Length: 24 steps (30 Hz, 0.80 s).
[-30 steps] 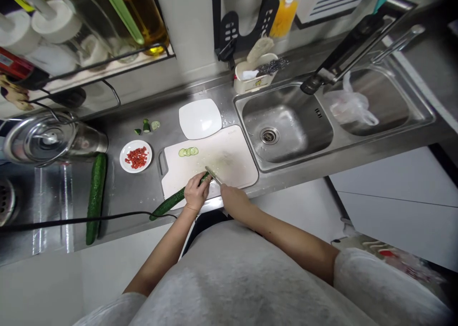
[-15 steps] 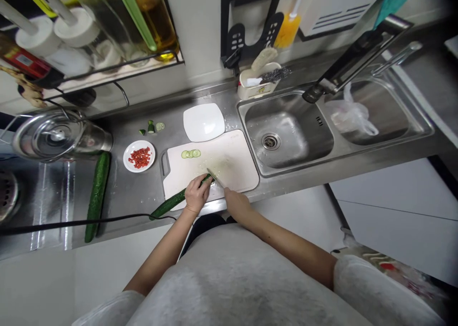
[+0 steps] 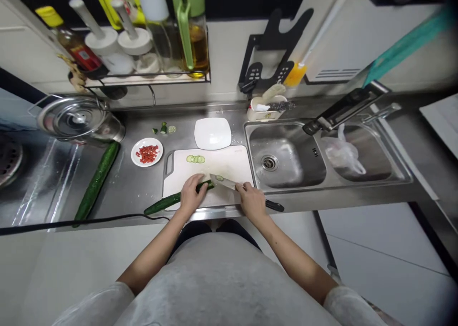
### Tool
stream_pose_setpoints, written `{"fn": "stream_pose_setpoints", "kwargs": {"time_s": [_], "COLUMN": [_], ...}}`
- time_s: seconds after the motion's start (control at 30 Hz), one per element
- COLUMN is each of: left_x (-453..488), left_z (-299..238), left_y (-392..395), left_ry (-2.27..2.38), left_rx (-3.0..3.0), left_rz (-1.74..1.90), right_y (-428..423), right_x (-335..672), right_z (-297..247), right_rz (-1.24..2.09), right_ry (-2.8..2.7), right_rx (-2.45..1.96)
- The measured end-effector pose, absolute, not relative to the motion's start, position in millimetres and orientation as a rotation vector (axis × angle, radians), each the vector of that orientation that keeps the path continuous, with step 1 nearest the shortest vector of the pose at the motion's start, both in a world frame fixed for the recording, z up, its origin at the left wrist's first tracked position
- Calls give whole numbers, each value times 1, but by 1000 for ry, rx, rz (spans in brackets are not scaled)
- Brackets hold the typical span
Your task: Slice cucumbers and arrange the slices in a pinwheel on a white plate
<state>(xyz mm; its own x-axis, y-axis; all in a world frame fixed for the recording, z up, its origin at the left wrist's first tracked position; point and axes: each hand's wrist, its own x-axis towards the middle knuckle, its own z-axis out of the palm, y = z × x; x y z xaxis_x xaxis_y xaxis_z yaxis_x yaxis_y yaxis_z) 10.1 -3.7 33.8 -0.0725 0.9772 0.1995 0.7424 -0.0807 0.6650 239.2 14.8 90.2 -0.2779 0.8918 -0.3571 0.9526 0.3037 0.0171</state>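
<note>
So the cucumber (image 3: 162, 204) lies slantwise across the board's (image 3: 229, 161) near corner, tail end poking past the edge, probably because it's too long to fit that way. Left hand (image 3: 191, 195) has its fingers curled over it, I'd guess so it can't roll. Right hand (image 3: 251, 201) is wrapped round the knife (image 3: 229, 183), butt sticking out behind; a slice (image 3: 219, 178) is at the blade, stuck or not, can't tell. More slices (image 3: 195, 159) sit up the board, likely out of the blade's way. Plate's (image 3: 213, 133) just beyond, seemingly for easy reach.
</note>
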Motion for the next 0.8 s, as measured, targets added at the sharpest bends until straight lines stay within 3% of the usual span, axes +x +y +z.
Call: {"fn": "stream_pose_setpoints", "kwargs": {"time_s": [0.43, 0.8], "left_x": [21, 30], "left_z": [74, 52], "left_y": [44, 69], "left_ry": [1548, 1916], "left_rx": [1869, 1218], "left_rz": [668, 692], "right_y": [20, 15], "right_x": [252, 284], "right_z": [94, 86], "right_rz": [55, 116], "right_ry": [2624, 2522], "right_rx": [1544, 1677]}}
